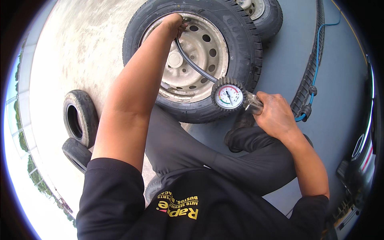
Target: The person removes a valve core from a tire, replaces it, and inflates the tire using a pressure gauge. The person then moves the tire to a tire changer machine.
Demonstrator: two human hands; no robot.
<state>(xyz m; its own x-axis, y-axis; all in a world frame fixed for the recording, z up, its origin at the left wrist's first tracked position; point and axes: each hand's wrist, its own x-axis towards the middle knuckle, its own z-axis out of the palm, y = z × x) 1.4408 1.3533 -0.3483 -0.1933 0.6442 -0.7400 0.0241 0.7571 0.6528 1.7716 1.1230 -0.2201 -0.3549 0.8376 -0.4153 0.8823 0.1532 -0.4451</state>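
A mounted wheel with a black tire (240, 52) and a dirty white steel rim (204, 80) stands in front of me. At the rim's upper edge, my left hand (175, 25) is closed around the end of a short black hose (191, 64); the fitting inside the fingers is hidden. That hose curves down across the rim to a tire inflator gauge (229, 96), which has a round white dial and a ribbed black guard. My right hand (276, 114) wraps round the inflator's metal handle (253, 104), just right of the tire's lower side.
Behind the wheel is another wheel (269, 18). Two loose tires (81, 118) lie at the left on the pale concrete. A blue air hose (317, 64) runs along a black ribbed strip (306, 76) on the grey floor. A dark vehicle (362, 148) stands at the far right.
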